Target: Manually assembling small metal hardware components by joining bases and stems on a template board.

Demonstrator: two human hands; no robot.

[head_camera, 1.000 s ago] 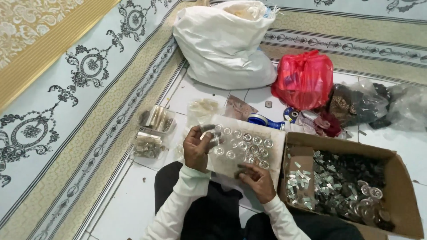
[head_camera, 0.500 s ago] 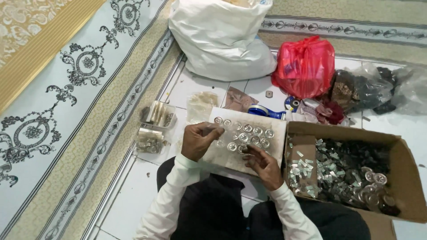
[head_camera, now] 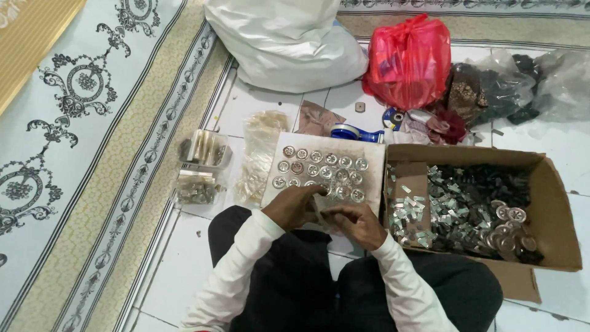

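A white card (head_camera: 369, 154) lies on the floor tiles in front of my lap, with several round metal button-like discs (head_camera: 319, 167) set on it in rows. My left hand (head_camera: 294, 206) and my right hand (head_camera: 351, 222) meet at the card's near edge, fingers pinched together around something small that I cannot make out. Both sleeves are white. To the right stands an open cardboard box (head_camera: 553, 203) full of small silver and dark metal parts (head_camera: 467, 206).
A big white sack (head_camera: 283, 43) and a red plastic bag (head_camera: 409, 61) sit at the back, clear bags with dark contents (head_camera: 522, 83) to their right. A blue tape dispenser (head_camera: 356, 132), small clear packets (head_camera: 264, 154) and two small trays (head_camera: 203, 150) lie left of the card. A patterned carpet (head_camera: 80, 123) covers the left.
Both hands have drawn back from the rows of discs to the card's near edge and come together. The camera has tilted, so the scene sits higher in view.
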